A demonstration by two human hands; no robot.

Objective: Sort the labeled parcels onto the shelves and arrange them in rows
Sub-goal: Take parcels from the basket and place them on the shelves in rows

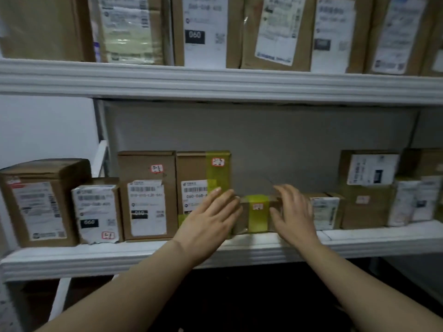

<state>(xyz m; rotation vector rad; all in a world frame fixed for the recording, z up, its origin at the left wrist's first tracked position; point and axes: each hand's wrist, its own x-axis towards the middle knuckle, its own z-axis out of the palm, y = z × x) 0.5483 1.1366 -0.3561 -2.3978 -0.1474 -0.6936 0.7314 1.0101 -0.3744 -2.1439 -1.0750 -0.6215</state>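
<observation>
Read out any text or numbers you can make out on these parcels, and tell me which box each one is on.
"060": black patch on the label of the upper-shelf box.
"060": black patch on the torn label of the small lower-shelf box.
"060-068-": label of the tall yellow-taped box, the rest behind the left hand.
Everything else, red-edged stickers included, is too blurred to read.

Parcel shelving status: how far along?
Done: the upper row of labelled brown cardboard parcels looks full, and four cardboard boxes stand side by side at the left of the white lower shelf. In hand: the left hand and right hand press the ends of a small yellow-taped cardboard box on that shelf. Left: the uneven stacked boxes at right probably need straightening.
</observation>
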